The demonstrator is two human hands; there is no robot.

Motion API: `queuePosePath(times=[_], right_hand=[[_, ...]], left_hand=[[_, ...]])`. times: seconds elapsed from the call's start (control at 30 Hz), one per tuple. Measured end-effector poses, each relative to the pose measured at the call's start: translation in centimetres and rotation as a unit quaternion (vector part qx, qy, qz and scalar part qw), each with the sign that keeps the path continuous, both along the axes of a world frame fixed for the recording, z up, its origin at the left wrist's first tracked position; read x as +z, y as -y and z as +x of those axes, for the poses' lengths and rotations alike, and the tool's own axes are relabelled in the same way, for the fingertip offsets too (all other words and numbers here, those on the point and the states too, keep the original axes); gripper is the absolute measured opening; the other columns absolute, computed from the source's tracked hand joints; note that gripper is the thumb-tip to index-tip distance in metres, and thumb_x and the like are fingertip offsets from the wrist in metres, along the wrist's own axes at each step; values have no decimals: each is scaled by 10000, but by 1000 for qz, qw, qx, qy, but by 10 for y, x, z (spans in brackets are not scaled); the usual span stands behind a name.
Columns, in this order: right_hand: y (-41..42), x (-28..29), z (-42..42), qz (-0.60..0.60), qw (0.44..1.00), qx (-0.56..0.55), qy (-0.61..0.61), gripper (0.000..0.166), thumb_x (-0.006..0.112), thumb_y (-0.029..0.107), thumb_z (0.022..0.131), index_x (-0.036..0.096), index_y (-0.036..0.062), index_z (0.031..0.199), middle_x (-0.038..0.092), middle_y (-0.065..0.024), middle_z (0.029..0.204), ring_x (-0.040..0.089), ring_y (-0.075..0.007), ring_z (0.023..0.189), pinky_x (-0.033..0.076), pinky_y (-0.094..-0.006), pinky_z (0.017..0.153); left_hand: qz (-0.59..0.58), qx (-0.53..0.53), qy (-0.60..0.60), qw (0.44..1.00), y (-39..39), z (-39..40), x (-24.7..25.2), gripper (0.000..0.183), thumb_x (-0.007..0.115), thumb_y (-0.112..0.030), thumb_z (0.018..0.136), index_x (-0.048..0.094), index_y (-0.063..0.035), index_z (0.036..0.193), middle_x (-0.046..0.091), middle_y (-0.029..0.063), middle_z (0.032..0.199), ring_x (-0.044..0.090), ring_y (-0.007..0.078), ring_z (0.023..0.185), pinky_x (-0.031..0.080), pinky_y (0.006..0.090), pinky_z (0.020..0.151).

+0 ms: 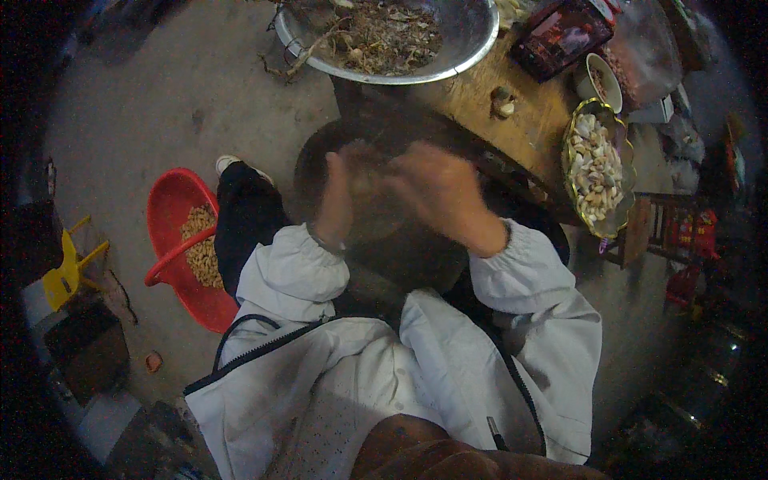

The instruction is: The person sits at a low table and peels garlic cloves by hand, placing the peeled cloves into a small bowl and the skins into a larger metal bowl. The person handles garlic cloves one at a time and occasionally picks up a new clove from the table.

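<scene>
My left hand (336, 201) is raised above a dark round container (390, 252) between my knees, its thumb upright and its fingers blurred. My right hand (441, 189) is over the same container, fingers curled toward the left hand and blurred. Whether either holds anything cannot be told. Beyond them a metal basin (468, 60) holds dry roots and plant debris. On the wooden table (480, 120) at the right lie a few small garlic-like pieces (504, 103). A gold-rimmed glass dish (627, 174) of pale peeled cloves, apparently garlic, stands by the table's right edge.
A red plastic basket (174, 198) with unshelled peanuts stands on the floor beside my left leg. A large dark-red jar (558, 39), a white cup (609, 84) and a clear bag (648, 48) are at the table's far right. A yellow stool (63, 276) lies at the left.
</scene>
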State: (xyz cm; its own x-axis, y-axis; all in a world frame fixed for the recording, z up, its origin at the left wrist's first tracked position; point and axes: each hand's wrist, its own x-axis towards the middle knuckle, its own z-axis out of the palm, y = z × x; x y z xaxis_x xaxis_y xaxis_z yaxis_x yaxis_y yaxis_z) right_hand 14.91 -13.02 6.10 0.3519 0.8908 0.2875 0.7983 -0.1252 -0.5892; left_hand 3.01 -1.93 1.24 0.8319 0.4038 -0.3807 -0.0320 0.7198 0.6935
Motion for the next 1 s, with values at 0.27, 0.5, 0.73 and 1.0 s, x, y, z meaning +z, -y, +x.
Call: queuePosePath(times=[0.27, 0.5, 0.73, 1.0], right_hand=[[-8, -34, -26, -7, 988, 20, -154, 205, 668, 184, 759, 630, 72, 926, 596, -109, 868, 604, -308, 781, 496, -386, 653], [-6, -45, -26, 61, 991, 24, -114, 158, 648, 121, 766, 621, 39, 898, 617, -130, 831, 614, -306, 737, 496, -377, 628], [-10, -35, -15, 44, 979, -44, -194, 130, 627, 107, 778, 617, 14, 868, 625, -148, 825, 623, -293, 721, 496, -336, 609], [-15, -39, -16, 47, 976, -35, -210, 117, 604, 106, 784, 614, -1, 829, 625, -148, 816, 623, -290, 737, 488, -340, 634]], left_hand=[[297, -26, 47, 953, -6, -5, -30, 584, 177, -520, 951, 466, -67, 1178, 539, 57, 1037, 518, 147, 932, 428, 283, 801], [270, -22, 16, 962, 0, -7, -27, 476, 222, -409, 983, 482, -43, 1141, 544, 62, 1030, 517, 158, 929, 422, 292, 823], [440, -54, -150, 884, -4, -5, -22, 510, 299, -390, 977, 585, 5, 828, 585, 93, 744, 525, 162, 682, 416, 328, 657], [582, -4, -168, 795, -6, -9, -37, 484, 301, -323, 983, 583, 17, 785, 582, 117, 661, 508, 203, 593, 402, 342, 595]])
